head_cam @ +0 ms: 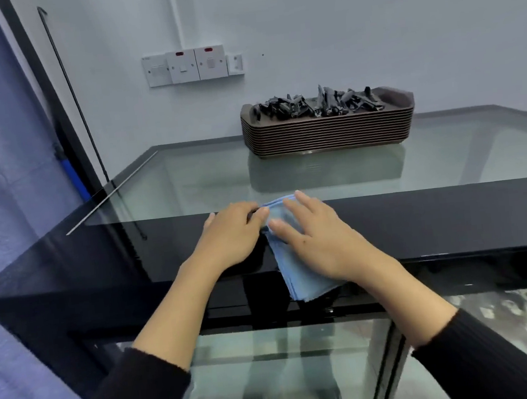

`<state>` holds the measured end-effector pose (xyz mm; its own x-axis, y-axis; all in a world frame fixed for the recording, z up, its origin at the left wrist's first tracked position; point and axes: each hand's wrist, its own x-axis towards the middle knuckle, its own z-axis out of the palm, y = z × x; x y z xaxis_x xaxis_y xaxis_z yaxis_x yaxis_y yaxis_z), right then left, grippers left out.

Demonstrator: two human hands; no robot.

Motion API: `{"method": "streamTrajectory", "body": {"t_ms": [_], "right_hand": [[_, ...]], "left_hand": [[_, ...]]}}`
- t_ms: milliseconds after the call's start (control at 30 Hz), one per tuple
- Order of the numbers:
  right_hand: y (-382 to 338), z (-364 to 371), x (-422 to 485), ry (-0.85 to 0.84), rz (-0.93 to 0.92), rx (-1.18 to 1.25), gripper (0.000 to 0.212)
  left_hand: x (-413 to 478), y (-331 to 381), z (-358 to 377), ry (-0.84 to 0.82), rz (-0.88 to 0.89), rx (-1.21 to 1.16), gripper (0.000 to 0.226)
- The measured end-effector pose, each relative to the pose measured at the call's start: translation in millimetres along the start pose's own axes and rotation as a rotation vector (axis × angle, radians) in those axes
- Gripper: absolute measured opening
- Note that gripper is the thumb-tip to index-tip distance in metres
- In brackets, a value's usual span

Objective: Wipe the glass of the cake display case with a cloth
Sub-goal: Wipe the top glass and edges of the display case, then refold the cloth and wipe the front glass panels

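Observation:
A folded light-blue cloth [296, 277] lies over the black front rim of the cake display case [99, 258], its lower end hanging past the edge. My left hand [230, 232] pinches the cloth's upper left edge with its fingertips. My right hand [318, 239] rests flat on top of the cloth, fingers spread. The case's glass top [204, 179] stretches behind my hands, and its glass front panels [289, 368] slope down below them.
A stack of brown trays [329, 130] holding several black tongs stands at the back of the glass top. Wall switches [192, 65] are mounted behind. A thin black rod [72, 92] and a blue-handled tool [74, 177] lean at the left.

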<state>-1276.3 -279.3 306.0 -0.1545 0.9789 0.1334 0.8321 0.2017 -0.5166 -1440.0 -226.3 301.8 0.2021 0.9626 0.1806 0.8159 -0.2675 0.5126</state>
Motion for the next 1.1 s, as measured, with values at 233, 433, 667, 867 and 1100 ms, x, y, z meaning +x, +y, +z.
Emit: {"method": "streamTrajectory", "body": {"t_ms": [233,433,667,867,1100], "right_hand": [[28.4,-13.4,50.9,0.173,0.166,-0.19,0.038],[17.0,-37.4,56.6,0.054,0.113,0.8,0.017],[-16.3,-99.3,57.9,0.159,-0.002,1.143,0.009],[-19.5,-116.2,42.6,0.243,-0.119,1.201,0.009],[21.1,-43.2,17.7,0.29,0.121,0.791,0.017]], "left_hand": [[-2.6,6.3,0.8,0.022,-0.018,-0.168,0.033],[4.5,5.7,-8.3,-0.093,-0.037,-0.495,0.039],[36.3,42.4,-57.6,0.069,-0.062,-1.047,0.011],[28.9,66.3,-81.6,0.139,0.154,-1.008,0.012],[5.0,24.4,-7.5,0.136,-0.038,-0.858,0.011]]}}
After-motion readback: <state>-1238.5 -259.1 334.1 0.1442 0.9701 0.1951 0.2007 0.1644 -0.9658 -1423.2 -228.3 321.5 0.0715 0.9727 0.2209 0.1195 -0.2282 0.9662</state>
